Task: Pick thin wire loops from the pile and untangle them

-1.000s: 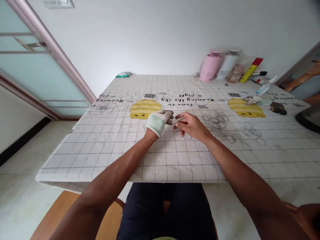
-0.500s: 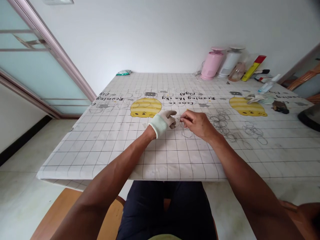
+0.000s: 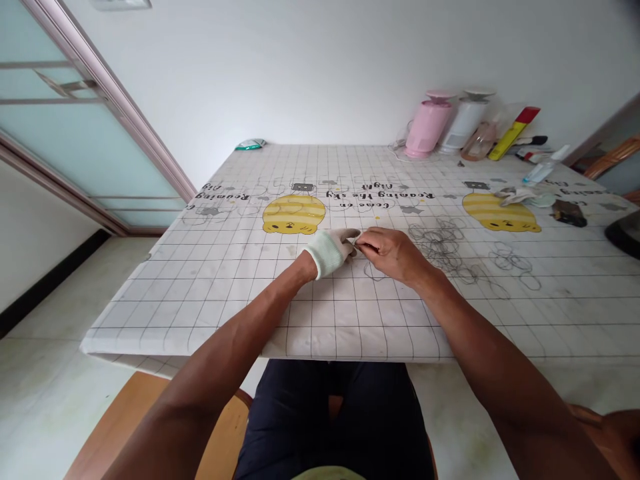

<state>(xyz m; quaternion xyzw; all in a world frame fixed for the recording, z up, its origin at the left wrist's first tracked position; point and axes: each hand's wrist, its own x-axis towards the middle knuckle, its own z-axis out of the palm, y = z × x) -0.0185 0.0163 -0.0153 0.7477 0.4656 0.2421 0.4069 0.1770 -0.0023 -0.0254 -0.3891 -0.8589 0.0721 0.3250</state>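
dark loops [image 3: 443,245] lie flat, spread left to right.

White wall [image 3: 280,73] — frosted-glass door [image 3: 55,137]

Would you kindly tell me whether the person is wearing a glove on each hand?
No, the left hand wears a pale green and off-white fabric glove, while the right hand is bare.

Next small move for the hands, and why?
Probably ease the right hand slightly away from the gloved left hand: their fingertips appear to meet, and anything as fine as the thin dark loops nearby would be hard to see between them.
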